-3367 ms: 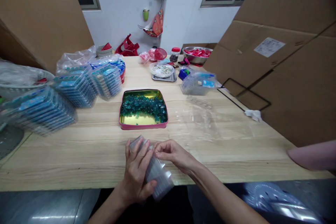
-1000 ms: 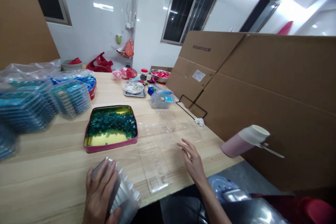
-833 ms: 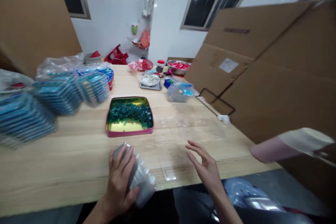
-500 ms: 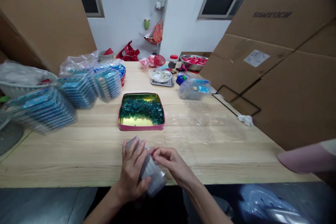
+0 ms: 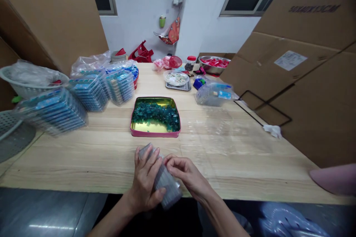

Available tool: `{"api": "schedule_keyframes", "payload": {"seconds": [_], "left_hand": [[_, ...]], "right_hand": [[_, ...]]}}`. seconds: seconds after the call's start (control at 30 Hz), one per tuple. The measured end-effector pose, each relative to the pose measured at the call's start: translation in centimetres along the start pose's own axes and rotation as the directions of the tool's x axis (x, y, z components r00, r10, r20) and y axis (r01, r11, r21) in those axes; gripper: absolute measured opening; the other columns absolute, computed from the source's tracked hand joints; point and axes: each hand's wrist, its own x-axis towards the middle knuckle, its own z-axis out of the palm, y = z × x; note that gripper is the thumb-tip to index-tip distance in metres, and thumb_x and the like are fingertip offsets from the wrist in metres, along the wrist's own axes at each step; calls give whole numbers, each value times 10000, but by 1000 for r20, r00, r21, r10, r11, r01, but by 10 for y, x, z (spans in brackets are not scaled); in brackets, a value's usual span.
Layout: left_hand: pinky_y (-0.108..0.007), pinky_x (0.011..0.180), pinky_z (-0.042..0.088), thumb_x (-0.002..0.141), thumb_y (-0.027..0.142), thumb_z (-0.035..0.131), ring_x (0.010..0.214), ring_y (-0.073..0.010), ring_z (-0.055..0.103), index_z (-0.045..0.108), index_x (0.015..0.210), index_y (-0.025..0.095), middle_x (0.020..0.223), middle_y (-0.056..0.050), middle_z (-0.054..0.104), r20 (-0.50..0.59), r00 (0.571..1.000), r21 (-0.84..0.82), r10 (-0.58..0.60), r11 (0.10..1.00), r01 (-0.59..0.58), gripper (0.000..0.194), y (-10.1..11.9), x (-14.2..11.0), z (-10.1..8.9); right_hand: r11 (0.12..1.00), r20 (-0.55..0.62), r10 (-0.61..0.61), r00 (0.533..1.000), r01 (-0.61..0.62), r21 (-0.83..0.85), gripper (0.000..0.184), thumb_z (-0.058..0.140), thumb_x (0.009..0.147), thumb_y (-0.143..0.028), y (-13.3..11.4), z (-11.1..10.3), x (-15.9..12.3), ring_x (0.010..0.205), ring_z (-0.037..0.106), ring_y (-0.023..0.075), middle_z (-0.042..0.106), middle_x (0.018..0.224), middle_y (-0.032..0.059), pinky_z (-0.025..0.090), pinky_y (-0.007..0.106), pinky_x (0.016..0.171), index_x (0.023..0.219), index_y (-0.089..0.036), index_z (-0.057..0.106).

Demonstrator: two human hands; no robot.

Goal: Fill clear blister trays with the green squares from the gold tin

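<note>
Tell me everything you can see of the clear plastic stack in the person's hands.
The stack of clear plastic trays is a tight, nested bundle of thin, ribbed, see-through layers, greyish where they overlap. It is held tilted, slanting across the near table edge. The left hand wraps around it, and the right hand has its fingers against its side. Finer detail is blurred.

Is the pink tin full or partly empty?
Partly empty: the pink tin has teal pieces along its far half; its gold base shows bare in front.
</note>
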Motion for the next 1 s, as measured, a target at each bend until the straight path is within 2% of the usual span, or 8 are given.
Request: {"api": "schedule_keyframes", "payload": {"seconds": [0.23,0.4,0.53,0.63,0.7,0.87,1.0], "left_hand": [[-647,1072,91,894,460,347,1367,-385,237,317,1396,94,1394,-221,427,7,1000,2,-5,1000,5,622,1,2,-1],[-644,1072,102,883,452,366,1366,-385,243,346,1383,87,1391,-218,434,4,1000,0,-10,1000,10,620,2,2,-2],[-648,1074,94,886,447,363,1367,-388,238,333,1389,90,1406,-212,415,5,1000,-4,-4,1000,4,618,1,0,-2],[-654,1072,95,888,450,363,1367,-389,235,328,1390,93,1404,-209,417,7,1000,1,1,1000,-1,617,0,0,-2],[-661,1067,102,887,448,364,1366,-392,236,334,1386,89,1395,-213,427,6,1000,6,-1,1000,1,615,0,0,-1],[-654,1068,107,882,448,379,1367,-391,234,343,1380,80,1394,-223,426,21,1000,4,5,1000,-5,620,1,2,-1],[-657,1066,111,886,444,367,1364,-388,246,350,1378,88,1390,-221,434,13,1000,7,2,1000,-2,607,1,3,-2]], "right_hand": [[1000,-20,24,1000,-24,-3,347,685,728,-482,-1,5,-2,865,490,185,541,878,45,382,283,784,629,-170,569],[1000,-3,17,1000,-17,-22,348,651,763,-458,-1,5,-3,816,475,163,519,871,37,373,270,745,616,-165,535],[985,74,-11,997,23,-171,289,630,785,-416,-14,3,0,792,489,157,522,814,20,375,279,754,650,-169,562],[941,156,-44,987,93,-326,214,647,758,-355,-27,-1,5,837,524,174,568,815,22,382,307,817,660,-174,591],[924,185,-37,982,104,-369,179,633,752,-319,-32,-3,8,849,537,181,589,831,28,390,313,813,653,-174,599],[930,149,-27,989,79,-358,187,624,752,-293,-31,-11,10,823,536,172,576,809,25,393,309,791,618,-173,574],[918,75,-53,996,78,-388,215,615,774,-331,-41,-22,-2,790,527,164,561,792,23,405,305,772,632,-179,559]]}}
